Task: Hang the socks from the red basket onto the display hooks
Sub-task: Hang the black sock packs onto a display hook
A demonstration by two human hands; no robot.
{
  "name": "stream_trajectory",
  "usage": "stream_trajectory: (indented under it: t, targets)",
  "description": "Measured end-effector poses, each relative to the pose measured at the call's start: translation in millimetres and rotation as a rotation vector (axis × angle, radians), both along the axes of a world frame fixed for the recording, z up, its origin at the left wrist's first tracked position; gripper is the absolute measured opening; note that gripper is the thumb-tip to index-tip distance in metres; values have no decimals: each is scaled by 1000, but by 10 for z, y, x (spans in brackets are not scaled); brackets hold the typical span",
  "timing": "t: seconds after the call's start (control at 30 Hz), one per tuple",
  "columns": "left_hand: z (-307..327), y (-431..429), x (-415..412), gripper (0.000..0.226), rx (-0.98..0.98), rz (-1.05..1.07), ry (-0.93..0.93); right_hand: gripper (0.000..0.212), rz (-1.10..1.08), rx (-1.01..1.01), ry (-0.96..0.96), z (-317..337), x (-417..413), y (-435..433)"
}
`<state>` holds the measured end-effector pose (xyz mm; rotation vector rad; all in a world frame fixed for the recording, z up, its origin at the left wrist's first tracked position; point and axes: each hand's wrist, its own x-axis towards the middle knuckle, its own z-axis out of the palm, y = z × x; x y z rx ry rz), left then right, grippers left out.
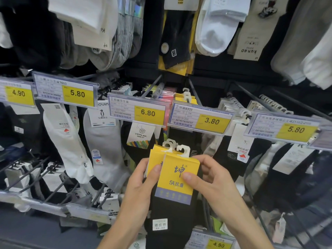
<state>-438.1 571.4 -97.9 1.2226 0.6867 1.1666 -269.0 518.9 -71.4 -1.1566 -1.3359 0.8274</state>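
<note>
Head view. Both hands are raised in front of a shop sock display. The left hand [142,184] grips the left edge of the sock packs [177,178], with the thumb curled over the yellow card header. The right hand [212,178] grips the right edge, thumb pressed on the front card and fingers behind it. At least two packs are held together, one overlapping the other. Each carries a white plastic hanger [183,150] at the top, and black sock fabric hangs below the cards. The packs sit below the price tag marked 3.80 [212,121], held clear of the hooks. Above that tag, a display hook [195,92] carries hung packs [179,98] with matching yellow cards. To the left is the price tag marked 6.80 [148,113]. Further left, white socks [71,141] and grey socks [106,146] hang on neighbouring hooks. A lower tag marked 4.90 [218,245] shows beneath the right forearm.
</note>
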Motion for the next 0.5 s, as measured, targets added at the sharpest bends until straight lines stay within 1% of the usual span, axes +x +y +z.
stream_trajectory:
  t: [0.03,0.1,0.17,0.2,0.23,0.3,0.43,0.5]
  targets:
    - [9,4,7,22,6,18,12,27,-6,6,16,-3,12,8]
    - [16,26,0,16,4,67,21,22,-91,33,136,-13,75,73]
    - [13,55,-21,24,-38,121,4,14,-212,63,250,-17,186,184]
    - [16,66,-36,30,-68,143,-11,12,-278,90,256,-7,250,258]
    - [19,73,-50,35,-90,158,-25,12,-335,116,232,10,307,338]
    - [27,63,-62,36,-108,154,-39,14,-390,140,135,45,380,516]
    - [12,16,-24,30,-118,90,-5,28,-367,147,-5,108,403,851]
    - [20,4,-12,29,-123,77,-4,25,-376,193,-57,137,396,954]
